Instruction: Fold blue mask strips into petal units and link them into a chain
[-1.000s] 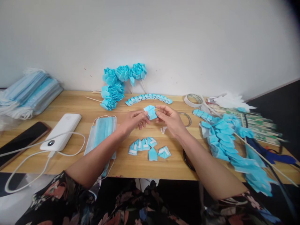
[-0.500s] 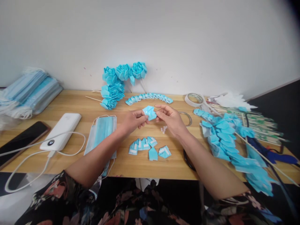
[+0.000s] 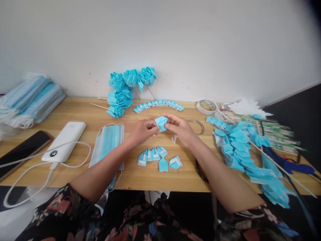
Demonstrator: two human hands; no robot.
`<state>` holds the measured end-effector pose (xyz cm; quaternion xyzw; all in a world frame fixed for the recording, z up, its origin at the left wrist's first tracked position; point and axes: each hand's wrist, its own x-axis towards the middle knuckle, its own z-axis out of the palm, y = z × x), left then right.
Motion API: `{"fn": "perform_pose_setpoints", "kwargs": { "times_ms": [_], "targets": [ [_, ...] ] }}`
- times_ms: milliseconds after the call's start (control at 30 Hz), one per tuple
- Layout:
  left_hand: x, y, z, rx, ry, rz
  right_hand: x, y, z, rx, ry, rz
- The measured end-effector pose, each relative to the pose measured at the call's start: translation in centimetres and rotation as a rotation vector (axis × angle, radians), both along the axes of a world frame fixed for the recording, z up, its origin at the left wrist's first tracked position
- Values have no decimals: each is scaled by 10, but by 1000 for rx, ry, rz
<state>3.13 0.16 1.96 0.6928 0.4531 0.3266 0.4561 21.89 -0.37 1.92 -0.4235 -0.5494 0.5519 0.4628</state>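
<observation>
Between my two hands, a folded light-blue petal piece (image 3: 161,122) is held a little above the table. My left hand (image 3: 145,131) pinches its left edge with thumb and fingers. My right hand (image 3: 179,129) grips its right side, thumb in front and fingers behind. Below lie several folded blue pieces with white strips (image 3: 152,155), with a plain one (image 3: 163,165) and another strip-marked one (image 3: 175,162) beside them. Small white scraps (image 3: 174,138) sit under my right hand. Behind my hands curves a row of joined folded petals (image 3: 159,104).
Blue flowers on sticks (image 3: 120,97) stand and lie at the back. On the left are stacked masks (image 3: 32,97), a phone (image 3: 25,152), a power bank (image 3: 65,140) and loose masks (image 3: 110,142). Rightward lie tape rolls (image 3: 207,106), blue strips (image 3: 235,147) and a blue-handled tool (image 3: 298,167).
The folded petal piece has turned and tilted slightly between my fingers. My right hand's fingers have closed in behind it. The things on the table lie as before.
</observation>
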Motion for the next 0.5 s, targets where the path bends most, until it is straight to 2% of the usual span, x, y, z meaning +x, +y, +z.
{"fn": "perform_pose_setpoints", "kwargs": {
  "times_ms": [100, 233, 367, 500],
  "targets": [
    [-1, 1, -1, -13, 0, -3, -1, 1, -1, 27, -5, -44],
    [-2, 3, 4, -116, -109, 28, 1, 4, -3, 46, 7, -130],
    [-3, 4, 9, -127, -165, 26, 1, 3, -3, 37, 4, -95],
    [-1, 3, 6, -131, -149, 17, -1, 2, -3, 27, 1, -82]
  ]
}}
